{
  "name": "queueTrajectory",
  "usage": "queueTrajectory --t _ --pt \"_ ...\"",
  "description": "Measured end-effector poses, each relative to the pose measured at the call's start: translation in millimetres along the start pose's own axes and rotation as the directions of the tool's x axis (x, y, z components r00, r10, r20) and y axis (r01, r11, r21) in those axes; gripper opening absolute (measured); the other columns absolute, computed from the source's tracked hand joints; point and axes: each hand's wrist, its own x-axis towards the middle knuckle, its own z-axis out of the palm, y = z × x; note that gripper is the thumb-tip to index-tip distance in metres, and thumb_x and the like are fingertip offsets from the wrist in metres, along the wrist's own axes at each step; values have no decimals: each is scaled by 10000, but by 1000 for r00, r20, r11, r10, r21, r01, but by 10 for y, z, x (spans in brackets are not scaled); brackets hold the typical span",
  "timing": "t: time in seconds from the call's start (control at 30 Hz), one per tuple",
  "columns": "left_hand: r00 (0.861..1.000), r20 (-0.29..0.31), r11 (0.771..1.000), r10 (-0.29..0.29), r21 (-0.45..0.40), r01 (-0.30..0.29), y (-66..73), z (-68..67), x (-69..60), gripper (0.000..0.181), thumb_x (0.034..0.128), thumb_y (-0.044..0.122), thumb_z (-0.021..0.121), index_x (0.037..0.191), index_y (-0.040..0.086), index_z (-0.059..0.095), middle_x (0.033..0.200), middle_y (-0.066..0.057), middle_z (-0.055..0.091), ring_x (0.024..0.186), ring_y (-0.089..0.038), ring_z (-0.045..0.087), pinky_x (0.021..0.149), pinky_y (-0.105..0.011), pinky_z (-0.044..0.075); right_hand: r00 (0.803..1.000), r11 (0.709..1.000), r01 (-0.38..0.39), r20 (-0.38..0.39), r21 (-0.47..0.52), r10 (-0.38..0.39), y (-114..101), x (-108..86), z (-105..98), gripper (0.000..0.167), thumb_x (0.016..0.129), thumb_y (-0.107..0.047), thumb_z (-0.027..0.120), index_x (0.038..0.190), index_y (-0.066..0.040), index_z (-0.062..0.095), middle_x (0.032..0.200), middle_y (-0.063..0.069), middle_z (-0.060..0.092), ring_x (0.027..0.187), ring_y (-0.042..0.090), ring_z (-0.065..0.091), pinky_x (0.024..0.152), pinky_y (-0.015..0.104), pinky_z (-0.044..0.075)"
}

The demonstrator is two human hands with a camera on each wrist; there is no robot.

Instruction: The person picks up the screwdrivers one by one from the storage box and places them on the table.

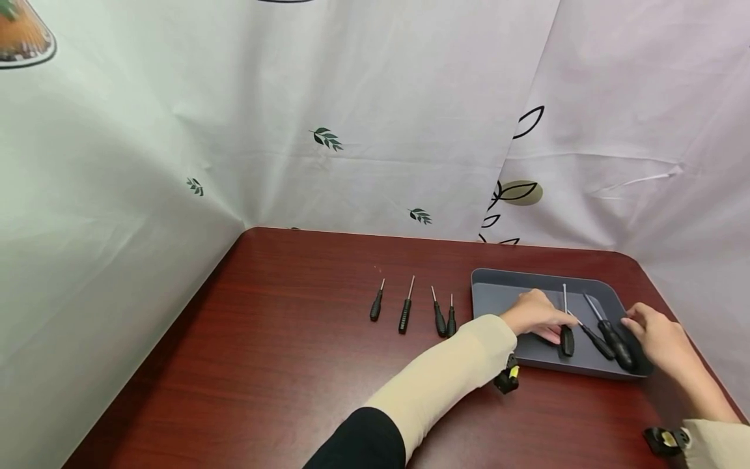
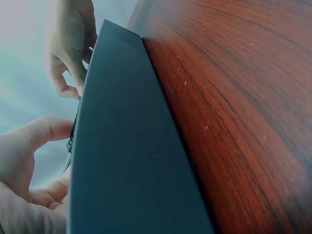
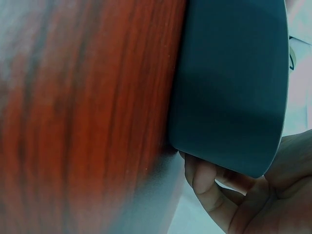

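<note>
My left hand (image 1: 540,317) reaches into the grey tray (image 1: 492,293) and pinches a black-handled screwdriver (image 1: 566,342), its shaft pointing to the tray's far side. In the left wrist view, the tray wall partly hides this grip; the thumb (image 2: 53,130) meets the dark handle. Just right of it lie a slim screwdriver (image 1: 599,342) and a larger, thick-handled screwdriver (image 1: 618,348), both slanting. My right hand (image 1: 659,335) holds the tray's right end. The right wrist view has its fingers (image 3: 207,183) curled against the outside of the end wall.
Left of the tray, several small black screwdrivers stand in a loose row on the brown table (image 1: 281,365), among them a ribbed-handled one (image 1: 405,316) and a short one (image 1: 376,306). A pale patterned curtain (image 1: 363,176) hangs behind the table's far edge.
</note>
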Motion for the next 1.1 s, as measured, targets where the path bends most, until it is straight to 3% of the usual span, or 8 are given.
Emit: queueTrajectory --t 0.1,0.23,0.4,0.63,0.87,1.1 --pt "998 55 988 3 -154 6 -15 -23 -23 219 787 44 833 685 -6 647 578 -121 644 646 -315 724 451 -295 588 1000 1000 3 -3 0 -3 0 -8 8 89 930 70 620 899 84 538 778 282 606 591 253 489 489 351 364" --pt "996 90 975 0 -222 20 -10 -33 -35 186 785 -13 814 691 -39 655 583 -147 642 719 -372 723 451 -301 590 1000 1000 -1 -3 1 1 1 -16 15 87 936 69 613 902 87 535 789 292 605 592 249 481 489 344 357" --pt "992 121 971 -25 -235 53 13 -40 -40 172 784 -19 824 701 -52 676 603 -153 653 700 -351 728 482 -317 605 1000 1000 -2 -6 0 2 4 -13 7 91 936 58 620 905 90 541 800 308 606 607 301 522 494 381 389" --pt "987 153 962 -49 -259 88 22 -51 -52 171 804 -9 809 703 -57 680 629 -159 660 738 -367 728 528 -320 620 1000 1000 -8 -5 2 8 -8 -18 3 86 942 58 613 911 88 539 795 298 606 606 274 507 495 357 375" --pt "982 184 957 -42 -275 93 31 -115 -95 142 820 -4 797 734 -57 698 650 -166 665 784 -387 725 652 -386 638 1000 1000 0 -13 2 0 -18 1 -3 89 937 58 619 905 85 540 804 310 608 615 335 538 496 419 405" --pt "972 235 951 -14 -297 85 15 -198 -116 119 835 3 787 759 -53 714 678 -171 675 822 -395 721 732 -423 629 1000 1000 1 -4 -1 -1 -16 -8 -2 92 936 58 620 903 91 541 761 273 602 598 296 517 488 384 389"
